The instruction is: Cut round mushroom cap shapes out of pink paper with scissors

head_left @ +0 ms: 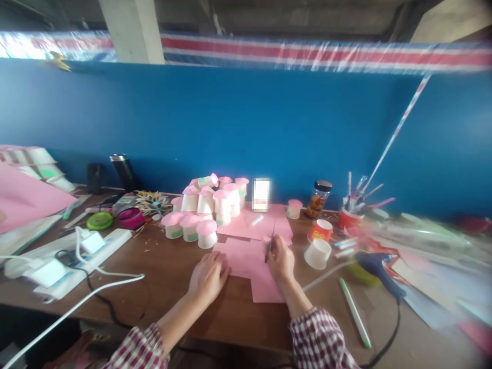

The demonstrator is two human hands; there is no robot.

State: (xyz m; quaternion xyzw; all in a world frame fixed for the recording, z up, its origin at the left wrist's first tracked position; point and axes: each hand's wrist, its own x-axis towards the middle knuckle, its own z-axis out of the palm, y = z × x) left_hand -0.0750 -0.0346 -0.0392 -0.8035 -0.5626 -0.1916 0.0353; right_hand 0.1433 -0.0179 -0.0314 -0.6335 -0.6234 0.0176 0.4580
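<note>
My left hand (209, 277) lies palm down on the table, its fingertips over the left edge of a sheet of pink paper (240, 259); it grips nothing. My right hand (282, 260) is closed around a slim dark pen-like tool (269, 250), held over the pink paper; blur hides its exact kind. More pink sheets (269, 287) overlap below and behind. Left of the hands stands a cluster of white paper cups with pink paper tops (206, 233), some stacked. One more topped cup (294, 209) stands behind my right hand.
To the right are a white paper cup (318, 253), a red cup (322, 230), a glue gun (380, 264) with its cord, a green-white pen (354, 312) and a lidded jar (319, 199). At left lies a power strip (88, 261) with cables. A blue partition (246, 118) rises behind.
</note>
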